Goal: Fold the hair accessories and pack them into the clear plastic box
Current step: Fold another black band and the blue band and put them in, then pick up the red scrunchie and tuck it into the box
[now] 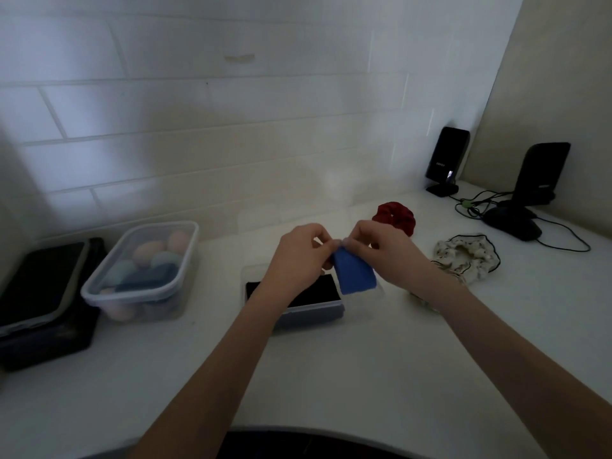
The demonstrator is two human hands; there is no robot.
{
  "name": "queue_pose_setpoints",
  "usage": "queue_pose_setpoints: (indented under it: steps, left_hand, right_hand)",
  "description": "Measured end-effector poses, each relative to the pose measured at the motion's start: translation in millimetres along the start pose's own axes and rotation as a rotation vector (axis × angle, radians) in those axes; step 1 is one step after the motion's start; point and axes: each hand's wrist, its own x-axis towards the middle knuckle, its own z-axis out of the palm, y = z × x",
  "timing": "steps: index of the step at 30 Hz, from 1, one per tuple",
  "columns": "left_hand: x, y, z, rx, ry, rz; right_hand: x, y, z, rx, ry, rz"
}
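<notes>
White countertop [364,376]; clear plastic box [294,309], dark-lined, sits centre. Left hand [299,256] and right hand [384,251] both pinch the top edge of a folded blue fabric headband [354,273], hanging above the box. Speaker lettering unreadable.

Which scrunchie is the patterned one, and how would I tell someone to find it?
Start at the two black speakers in the right back corner of the white counter. Nearer the camera from them lie two scrunchies. The patterned scrunchie is the nearer, rightmost one: cream with small dark marks and dark edging, unlike the plain red scrunchie.
</notes>
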Motion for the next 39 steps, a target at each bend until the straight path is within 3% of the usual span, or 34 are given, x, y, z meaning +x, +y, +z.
queue_pose_setpoints:
  steps: [6,11,18,22,30,39]
  left_hand:
    - [-4.0,-4.6,15.6,0.235,-0.018,0.001]
    - [-4.2,-2.3,21.1,0.451,-0.030,0.041]
    - [0.3,-0.1,26.0,0.738,-0.105,0.073]
    - [-0.6,6.6,23.0,0.836,-0.149,0.092]
    - [-1.8,12.0,18.6,0.875,-0.297,0.053]
    - [-5.4,14.6,18.1,0.897,-0.319,0.076]
  right_hand:
    - [-10.7,3.9,11.4,-0.113,-0.011,-0.005]
    - [-9.8,3.4,10.5,-0.351,-0.072,-0.061]
    - [-11.2,-5.5,-7.2,-0.515,-0.369,0.005]
    - [-5.5,-13.6,-4.7,-0.613,-0.444,0.027]
    - [4.4,-24.9,-1.7,-0.734,-0.598,0.113]
    - [1.6,-31.0,-2.4,-0.777,-0.592,0.102]
